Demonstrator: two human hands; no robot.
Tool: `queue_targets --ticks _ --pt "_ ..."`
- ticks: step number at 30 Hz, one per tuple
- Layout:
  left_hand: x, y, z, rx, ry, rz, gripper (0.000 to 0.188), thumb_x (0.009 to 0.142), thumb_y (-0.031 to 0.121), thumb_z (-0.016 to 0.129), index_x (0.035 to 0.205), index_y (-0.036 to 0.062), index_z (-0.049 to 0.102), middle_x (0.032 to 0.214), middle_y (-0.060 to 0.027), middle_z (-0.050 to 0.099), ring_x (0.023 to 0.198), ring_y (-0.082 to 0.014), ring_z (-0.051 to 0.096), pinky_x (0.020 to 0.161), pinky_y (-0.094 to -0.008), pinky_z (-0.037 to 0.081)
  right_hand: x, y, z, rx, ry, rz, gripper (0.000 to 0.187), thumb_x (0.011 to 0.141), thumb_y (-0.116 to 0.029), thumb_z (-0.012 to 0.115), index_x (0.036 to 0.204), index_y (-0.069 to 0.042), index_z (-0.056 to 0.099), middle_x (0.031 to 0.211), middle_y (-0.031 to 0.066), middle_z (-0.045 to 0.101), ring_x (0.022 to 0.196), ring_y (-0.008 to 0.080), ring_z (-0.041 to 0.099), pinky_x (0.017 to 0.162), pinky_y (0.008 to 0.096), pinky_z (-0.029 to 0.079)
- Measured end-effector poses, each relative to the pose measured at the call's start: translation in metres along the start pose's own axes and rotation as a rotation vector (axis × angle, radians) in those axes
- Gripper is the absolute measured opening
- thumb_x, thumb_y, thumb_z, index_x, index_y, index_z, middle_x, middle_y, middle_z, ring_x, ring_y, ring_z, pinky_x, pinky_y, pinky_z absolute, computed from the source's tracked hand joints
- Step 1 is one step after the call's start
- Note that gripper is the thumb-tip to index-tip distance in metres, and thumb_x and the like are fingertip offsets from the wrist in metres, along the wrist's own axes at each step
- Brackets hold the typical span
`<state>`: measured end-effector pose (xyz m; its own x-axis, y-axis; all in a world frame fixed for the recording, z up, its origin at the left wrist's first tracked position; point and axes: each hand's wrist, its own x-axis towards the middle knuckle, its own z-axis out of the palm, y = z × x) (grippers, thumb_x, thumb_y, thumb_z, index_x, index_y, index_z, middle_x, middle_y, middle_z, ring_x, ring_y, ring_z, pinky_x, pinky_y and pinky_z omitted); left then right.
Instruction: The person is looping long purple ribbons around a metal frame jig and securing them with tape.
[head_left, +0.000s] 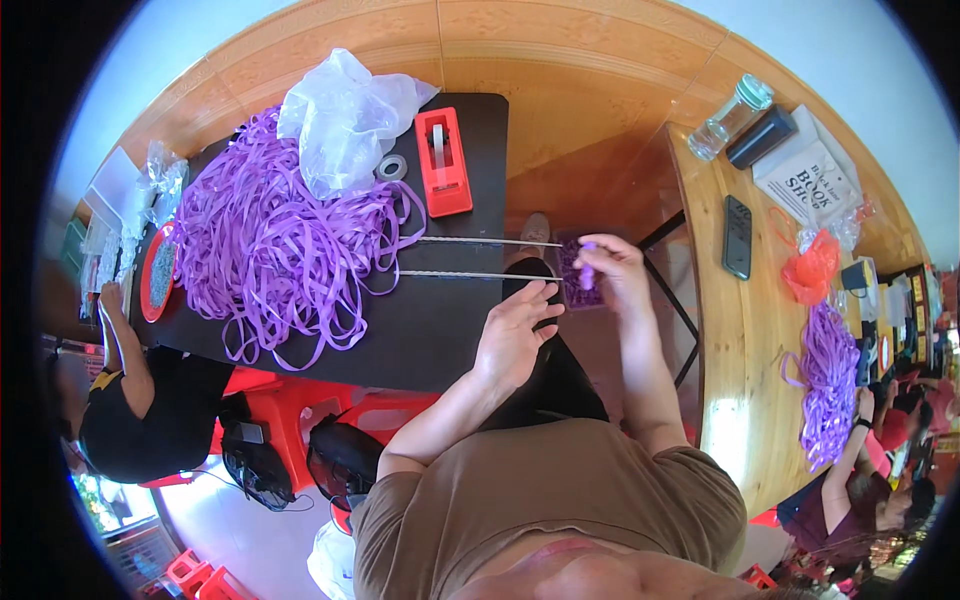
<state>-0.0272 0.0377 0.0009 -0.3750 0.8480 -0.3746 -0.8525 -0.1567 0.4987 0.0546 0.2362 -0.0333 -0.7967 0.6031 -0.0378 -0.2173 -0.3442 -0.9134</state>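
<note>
My right hand [620, 275] pinches a short piece of purple ribbon [587, 267], just past the tips of two thin metal rods. The far rod [490, 240] and the near rod [470, 275] stick out side by side over the dark table's [400, 345] right edge. Beside the near rod's end, my left hand [515, 335] is open with fingers stretched out, and nothing shows in it. Below my right hand, partly hidden by it, stands a container [580, 290] with purple pieces in it. A large tangled heap of purple ribbon [270, 240] covers much of the dark table.
A clear plastic bag [345, 120], a tape roll [391, 168] and a red tape dispenser [443, 165] lie by the heap. On the wooden table [740, 330] are a phone [737, 237], a bottle [730, 120] and more purple ribbon [830, 385]. Other people work at both sides.
</note>
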Motion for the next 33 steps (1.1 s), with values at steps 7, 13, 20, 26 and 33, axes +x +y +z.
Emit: queue_targets --ticks 7,13,20,26,33 --pt "-0.005 0.0 0.006 0.003 -0.03 -0.031 0.043 0.086 0.011 0.053 0.129 0.0044 0.049 0.128 -0.0093 0.053 0.109 -0.0215 0.053 0.087 -0.0355 0.038 0.028 0.011 -0.092 -0.474 0.403 -0.022 0.029 0.081 0.004 0.06 0.109 -0.001 0.063 0.089 0.009 0.064 0.074 0.0145 0.063 0.058 0.0242 0.052" --pt "-0.023 0.002 0.016 0.116 -0.119 -0.025 0.044 0.087 0.011 0.055 0.13 0.0029 0.049 0.129 -0.0104 0.053 0.108 -0.0211 0.055 0.086 -0.0338 0.041 0.067 0.057 -0.17 -0.955 0.582 0.131 0.05 0.081 -0.01 0.066 0.128 -0.001 0.051 0.096 0.0139 0.064 0.079 0.019 0.061 0.071 0.0312 0.05" --pt "-0.064 0.046 0.016 1.178 -0.184 0.678 0.03 0.08 0.005 0.063 0.109 0.0013 0.063 0.105 -0.0135 0.062 0.097 -0.0246 0.059 0.083 -0.0311 0.045 0.055 0.039 -0.085 -1.171 0.464 -0.525 0.031 0.08 -0.007 0.066 0.11 -0.001 0.06 0.098 0.0171 0.061 0.086 0.0277 0.06 0.078 0.0361 0.049" --pt "-0.056 0.098 -0.018 2.164 0.946 0.908 0.031 0.077 0.018 0.065 0.101 -0.0004 0.059 0.106 -0.0145 0.052 0.102 -0.0327 0.046 0.083 -0.0433 0.034 -0.006 -0.049 0.065 -1.009 0.147 -0.931 0.016 0.078 0.003 0.064 0.094 -0.001 0.063 0.098 0.0145 0.062 0.091 0.0296 0.061 0.08 0.0347 0.048" --pt "-0.068 0.068 -0.006 1.66 0.162 1.259 0.017 0.07 0.0 0.066 0.083 0.0056 0.058 0.089 -0.0103 0.058 0.089 -0.0304 0.055 0.08 -0.0421 0.039 -0.028 -0.045 0.129 -0.976 -0.381 -0.856 0.034 0.067 0.005 0.068 0.099 -0.007 0.065 0.112 0.0136 0.059 0.092 0.029 0.058 0.079 0.0367 0.047"
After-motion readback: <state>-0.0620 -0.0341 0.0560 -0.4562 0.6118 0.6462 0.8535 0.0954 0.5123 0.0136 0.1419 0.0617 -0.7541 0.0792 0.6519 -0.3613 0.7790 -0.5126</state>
